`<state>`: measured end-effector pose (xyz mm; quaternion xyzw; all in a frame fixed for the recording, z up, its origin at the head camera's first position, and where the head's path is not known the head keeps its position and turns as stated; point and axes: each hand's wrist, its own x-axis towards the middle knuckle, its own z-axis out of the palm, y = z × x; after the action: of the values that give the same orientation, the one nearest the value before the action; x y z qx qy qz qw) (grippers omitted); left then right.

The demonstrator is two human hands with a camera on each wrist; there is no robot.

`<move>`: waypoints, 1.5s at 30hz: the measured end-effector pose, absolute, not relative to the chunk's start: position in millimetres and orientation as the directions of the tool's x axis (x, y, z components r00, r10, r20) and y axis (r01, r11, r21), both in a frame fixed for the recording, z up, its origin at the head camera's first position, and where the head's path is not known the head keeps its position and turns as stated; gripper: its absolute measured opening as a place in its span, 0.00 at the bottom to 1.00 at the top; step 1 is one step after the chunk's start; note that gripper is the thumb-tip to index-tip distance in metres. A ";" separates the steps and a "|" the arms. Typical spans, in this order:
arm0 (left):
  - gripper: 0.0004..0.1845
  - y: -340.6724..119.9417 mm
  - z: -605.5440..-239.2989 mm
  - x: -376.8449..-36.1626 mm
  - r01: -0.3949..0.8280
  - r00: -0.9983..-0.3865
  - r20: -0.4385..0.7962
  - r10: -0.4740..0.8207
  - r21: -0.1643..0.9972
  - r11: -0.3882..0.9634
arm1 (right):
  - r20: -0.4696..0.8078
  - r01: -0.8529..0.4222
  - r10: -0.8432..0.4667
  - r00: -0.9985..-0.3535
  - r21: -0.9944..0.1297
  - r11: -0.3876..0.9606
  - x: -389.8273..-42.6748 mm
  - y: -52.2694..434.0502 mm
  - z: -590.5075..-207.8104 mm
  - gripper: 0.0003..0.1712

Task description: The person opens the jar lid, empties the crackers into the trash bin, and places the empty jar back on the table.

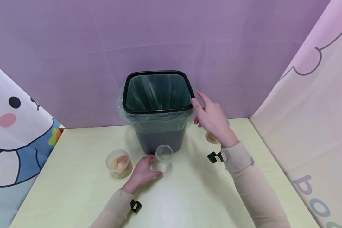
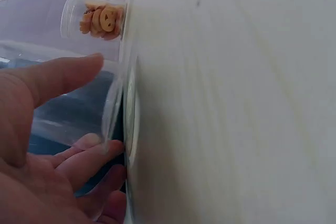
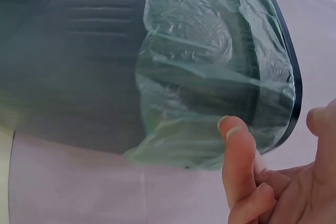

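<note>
Near the foot of the bin, my left hand (image 1: 143,174) curls its thumb and fingers around a clear plastic cup (image 1: 164,154). In the left wrist view the see-through wall of the cup (image 2: 58,114) shows between thumb and fingers. My right hand (image 1: 212,117) is raised at the right side of the dark bin (image 1: 159,139), its thumb tip right at the black rim. Its fingers are loosely bent and hold nothing; in the right wrist view they overlap the green plastic liner (image 3: 194,72) folded over the bin's edge.
Left of the left hand stands a clear tub (image 1: 119,164) with light brown pieces inside. A second container with brownish contents (image 1: 212,138) is partly hidden behind the right hand. Beneath the right wrist lies a clear round piece (image 1: 213,167). A purple cloth (image 1: 88,63) hangs behind the table.
</note>
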<state>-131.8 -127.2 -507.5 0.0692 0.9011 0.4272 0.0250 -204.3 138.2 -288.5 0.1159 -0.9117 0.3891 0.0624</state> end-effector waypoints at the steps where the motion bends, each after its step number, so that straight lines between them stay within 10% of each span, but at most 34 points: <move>1: 0.38 -127.2 -507.7 -132.1 0.115 -0.988 0.020 0.154 0.760 0.639 | 0.205 -0.256 -0.155 -0.966 -0.698 0.669 -203.7 140.7 -290.7 0.42; 29: 0.43 -129.5 -505.8 -128.6 0.217 -0.975 0.079 0.209 0.567 0.795 | 0.351 -0.209 0.104 -0.931 -0.744 0.635 -227.0 234.1 -388.8 0.24; 45: 0.28 -152.5 -503.2 -102.0 0.030 -0.988 -0.065 0.143 0.818 0.574 | 0.379 -0.230 0.143 -0.914 -0.777 0.585 -237.2 260.3 -437.7 0.34</move>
<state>-102.0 -152.5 -503.2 0.0489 0.8849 0.4590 0.0619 -237.2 260.3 -437.7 0.0251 -0.8663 0.4547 0.2054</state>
